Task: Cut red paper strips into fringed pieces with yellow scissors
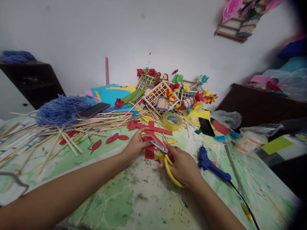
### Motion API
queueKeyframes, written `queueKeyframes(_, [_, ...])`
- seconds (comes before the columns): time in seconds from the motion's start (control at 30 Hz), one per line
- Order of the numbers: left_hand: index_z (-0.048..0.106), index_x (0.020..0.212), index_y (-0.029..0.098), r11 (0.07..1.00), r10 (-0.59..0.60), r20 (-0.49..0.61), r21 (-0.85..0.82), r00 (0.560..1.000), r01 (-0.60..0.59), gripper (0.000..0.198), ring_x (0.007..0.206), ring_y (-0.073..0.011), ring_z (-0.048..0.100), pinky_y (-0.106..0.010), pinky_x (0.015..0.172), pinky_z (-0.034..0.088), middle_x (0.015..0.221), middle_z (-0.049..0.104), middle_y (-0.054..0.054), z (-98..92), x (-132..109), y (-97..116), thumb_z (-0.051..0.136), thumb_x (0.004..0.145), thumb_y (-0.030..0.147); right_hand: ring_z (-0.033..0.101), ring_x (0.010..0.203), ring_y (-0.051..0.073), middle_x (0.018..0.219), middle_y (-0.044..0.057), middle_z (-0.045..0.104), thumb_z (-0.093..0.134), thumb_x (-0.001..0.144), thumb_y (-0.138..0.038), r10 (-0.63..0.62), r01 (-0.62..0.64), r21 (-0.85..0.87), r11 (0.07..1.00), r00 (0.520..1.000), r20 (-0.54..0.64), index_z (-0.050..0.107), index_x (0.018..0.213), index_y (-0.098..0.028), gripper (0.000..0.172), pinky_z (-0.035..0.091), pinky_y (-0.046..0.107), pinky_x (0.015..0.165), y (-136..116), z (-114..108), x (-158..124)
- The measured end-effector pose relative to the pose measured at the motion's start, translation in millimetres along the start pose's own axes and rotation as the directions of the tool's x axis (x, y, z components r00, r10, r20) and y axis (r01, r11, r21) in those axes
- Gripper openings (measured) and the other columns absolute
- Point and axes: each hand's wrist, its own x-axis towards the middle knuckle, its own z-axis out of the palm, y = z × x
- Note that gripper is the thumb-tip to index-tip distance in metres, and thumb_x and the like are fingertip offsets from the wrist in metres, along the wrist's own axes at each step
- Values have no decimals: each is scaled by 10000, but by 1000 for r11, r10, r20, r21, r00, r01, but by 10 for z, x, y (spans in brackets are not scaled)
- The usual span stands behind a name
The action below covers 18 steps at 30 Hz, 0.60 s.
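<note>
Holding a red paper strip (150,150) near the middle of the table (141,198), the left hand (135,147) keeps its thumb and fingers close on the paper. Just to the right, the right hand (183,167) wraps around yellow scissors (165,159), with its fingers closed on the loops. The steel blades (157,145) sit a little apart and touch the red paper. Past that hand, a blue glue gun (211,164) lies near the table's right edge.
</note>
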Motion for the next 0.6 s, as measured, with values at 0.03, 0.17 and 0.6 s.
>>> queueKeyframes(0.03, [449,1089,207,1000,-3,3,5,1000,3,598,673,-117,642,-212,637,504,788,668,10,-1,0,-3,750,580,117,575,865,225,983,90,614,511,735,-568,-8,8,4,1000,1000,-2,376,1342,-233,706,371,272,690,1,4,-2])
queueKeyframes(0.17, [455,1085,206,999,-28,-13,17,1000,29,603,657,-112,634,-196,600,496,795,654,12,-5,1,-18,754,571,104,581,854,221,996,82,615,507,736,-575,-15,15,15,1000,1000,-12,379,1341,-250,699,372,274,680,-3,14,-8])
queueKeyframes(0.6, [469,1096,216,999,-33,-5,-11,999,33,608,662,-94,623,-185,616,484,801,636,26,-14,-5,-31,763,573,119,607,839,228,1044,88,637,498,736,-596,-21,21,35,999,1000,-15,409,1325,-245,691,378,267,648,-9,21,-10])
